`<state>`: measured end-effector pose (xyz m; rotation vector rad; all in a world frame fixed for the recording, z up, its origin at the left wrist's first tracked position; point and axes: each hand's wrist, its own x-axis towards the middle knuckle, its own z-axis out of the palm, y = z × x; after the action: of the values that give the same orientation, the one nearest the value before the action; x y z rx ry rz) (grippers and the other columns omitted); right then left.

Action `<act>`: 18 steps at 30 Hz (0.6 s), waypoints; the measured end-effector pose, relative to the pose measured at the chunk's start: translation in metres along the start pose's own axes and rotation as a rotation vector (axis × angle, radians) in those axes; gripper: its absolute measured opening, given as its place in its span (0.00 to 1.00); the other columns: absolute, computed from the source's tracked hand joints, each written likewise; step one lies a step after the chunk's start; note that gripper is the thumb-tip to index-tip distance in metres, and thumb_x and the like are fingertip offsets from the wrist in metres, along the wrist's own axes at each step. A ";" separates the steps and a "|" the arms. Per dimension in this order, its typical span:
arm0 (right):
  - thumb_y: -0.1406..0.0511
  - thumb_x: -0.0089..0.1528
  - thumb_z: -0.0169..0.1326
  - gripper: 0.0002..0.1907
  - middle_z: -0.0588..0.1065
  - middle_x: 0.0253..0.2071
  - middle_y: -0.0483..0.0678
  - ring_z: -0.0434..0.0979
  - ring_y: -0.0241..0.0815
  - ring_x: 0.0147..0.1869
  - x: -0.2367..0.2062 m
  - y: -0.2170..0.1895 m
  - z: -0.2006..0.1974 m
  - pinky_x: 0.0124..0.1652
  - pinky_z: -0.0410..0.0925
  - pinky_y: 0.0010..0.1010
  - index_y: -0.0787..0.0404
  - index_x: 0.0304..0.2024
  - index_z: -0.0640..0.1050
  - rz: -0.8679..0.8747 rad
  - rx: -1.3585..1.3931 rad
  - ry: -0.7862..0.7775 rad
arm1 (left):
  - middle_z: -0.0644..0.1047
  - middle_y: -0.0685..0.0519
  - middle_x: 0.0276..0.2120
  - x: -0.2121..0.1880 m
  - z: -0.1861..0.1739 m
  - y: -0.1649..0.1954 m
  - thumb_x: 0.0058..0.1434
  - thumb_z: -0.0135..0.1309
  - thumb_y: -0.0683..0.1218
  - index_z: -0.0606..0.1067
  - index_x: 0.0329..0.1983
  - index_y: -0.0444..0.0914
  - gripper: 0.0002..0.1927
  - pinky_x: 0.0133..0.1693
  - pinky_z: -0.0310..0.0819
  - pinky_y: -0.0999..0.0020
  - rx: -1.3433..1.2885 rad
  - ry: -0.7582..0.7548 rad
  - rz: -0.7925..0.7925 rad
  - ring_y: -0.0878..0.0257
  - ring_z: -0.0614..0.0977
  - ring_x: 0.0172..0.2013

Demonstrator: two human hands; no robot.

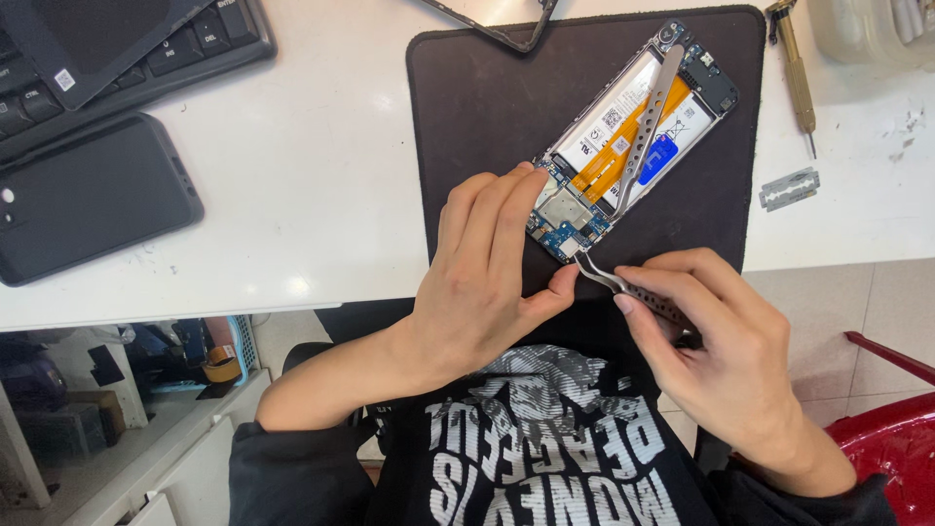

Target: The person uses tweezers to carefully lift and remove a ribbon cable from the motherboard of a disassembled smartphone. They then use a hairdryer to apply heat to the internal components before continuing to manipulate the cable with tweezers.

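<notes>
Just right of centre in the frame, an opened phone (623, 146) is lying at a slant on a dark work mat (487, 107), its back cover off so the white battery, orange flex ribbons and blue circuit board are showing. The left hand (477, 282) is pressing down on the phone's lower end — fingers laid flat and together across the board, thumb tucked under the bottom edge, steadying it rather than gripping it. The right hand (726, 336), lower right of the frame, is pinching a pair of metal tweezers (623, 285) closed between thumb and fingers, and the tips are touching the bottom corner of the board. Whether the tips are holding a small part is too fine to tell.

A second pair of tweezers (651, 117) is resting loose across the battery. A brass-handled screwdriver (797, 73) and a razor blade (789, 189) are lying on the white table (312, 175) at the upper right, and a dark phone case (88, 195) is sitting at the left below a keyboard (195, 39).

The step in hand looks like picking at or seating a tiny component or connector on the lower board. The next move likely calls for a very light, steady pull or push at the tips — with the left hand keeping the phone from sliding.
</notes>
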<state>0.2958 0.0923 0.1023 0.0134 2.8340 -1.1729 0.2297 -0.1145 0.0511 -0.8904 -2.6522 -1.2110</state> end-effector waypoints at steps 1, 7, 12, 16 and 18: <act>0.71 0.60 0.63 0.12 0.77 0.41 0.48 0.78 0.31 0.34 0.003 0.001 -0.002 0.31 0.71 0.21 0.65 0.46 0.81 -0.016 0.005 -0.009 | 0.68 0.38 0.62 0.000 0.000 0.000 0.55 0.70 0.46 0.62 0.68 0.26 0.43 0.64 0.70 0.55 -0.003 -0.002 -0.003 0.44 0.70 0.62; 0.71 0.58 0.64 0.13 0.78 0.41 0.48 0.78 0.34 0.30 0.022 0.009 -0.014 0.30 0.70 0.25 0.62 0.46 0.83 -0.033 -0.063 -0.112 | 0.66 0.38 0.64 -0.001 -0.001 0.000 0.55 0.72 0.47 0.60 0.69 0.25 0.46 0.65 0.69 0.55 -0.019 -0.031 -0.006 0.44 0.69 0.62; 0.71 0.58 0.64 0.13 0.78 0.42 0.48 0.80 0.39 0.37 0.032 0.012 -0.020 0.34 0.72 0.28 0.61 0.47 0.83 -0.152 -0.134 -0.115 | 0.67 0.38 0.64 0.000 0.000 0.002 0.57 0.70 0.47 0.60 0.69 0.25 0.45 0.65 0.69 0.55 0.027 -0.014 0.001 0.44 0.69 0.63; 0.71 0.58 0.64 0.13 0.78 0.42 0.48 0.80 0.39 0.35 0.032 0.010 -0.021 0.33 0.72 0.28 0.61 0.46 0.83 -0.139 -0.155 -0.125 | 0.67 0.38 0.63 0.001 0.001 0.002 0.57 0.69 0.48 0.61 0.69 0.24 0.44 0.64 0.69 0.55 0.055 -0.004 0.006 0.44 0.69 0.62; 0.70 0.58 0.64 0.13 0.78 0.42 0.48 0.80 0.40 0.36 0.031 0.010 -0.020 0.34 0.72 0.29 0.61 0.46 0.83 -0.157 -0.159 -0.109 | 0.67 0.38 0.63 0.001 0.001 0.001 0.57 0.69 0.48 0.61 0.69 0.24 0.44 0.65 0.69 0.55 0.048 -0.001 0.010 0.44 0.69 0.62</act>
<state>0.2635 0.1133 0.1072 -0.2774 2.8644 -0.9379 0.2295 -0.1125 0.0514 -0.8953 -2.6628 -1.1393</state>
